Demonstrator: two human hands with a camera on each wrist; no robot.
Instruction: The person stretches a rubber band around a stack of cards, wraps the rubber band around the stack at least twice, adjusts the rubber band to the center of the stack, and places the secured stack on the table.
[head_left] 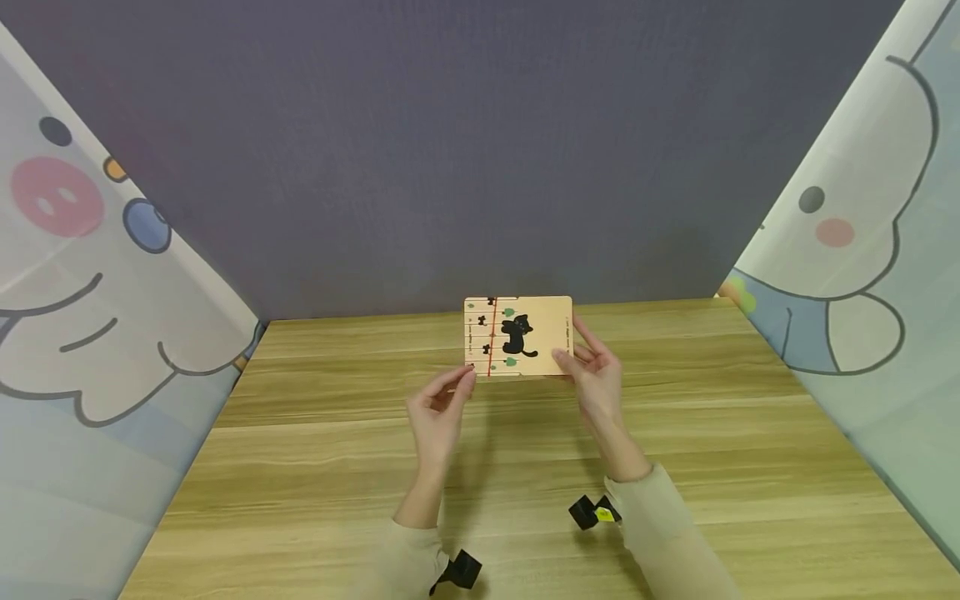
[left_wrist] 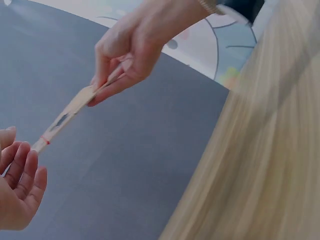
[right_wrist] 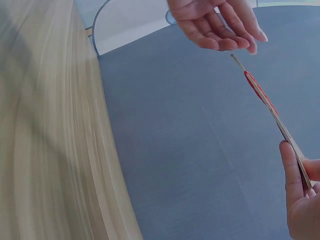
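Note:
A thin cream notebook (head_left: pixel 551 321) with a black cat picture and green leaf shapes is held up above the table. Around its left part runs a red elastic band (head_left: pixel 491 337). My right hand (head_left: pixel 600 387) grips the right end, thumb on the printed face and fingers behind. Its layered edge shows in the right wrist view. At the lower left corner is my left hand (head_left: pixel 438 421), thumb and forefinger close together there. In the right wrist view, a small gap shows between the left hand's (right_wrist: pixel 217 25) loosely bent fingers and the notebook's end.
A wood-grain table (head_left: pixel 315 467) lies below both hands. Behind it stands a dark grey panel (head_left: pixel 480 150). Pale panels with cartoon figures border the left (head_left: pixel 45 350) and right (head_left: pixel 840 275). Small black devices (head_left: pixel 465 569) sit at both sleeves.

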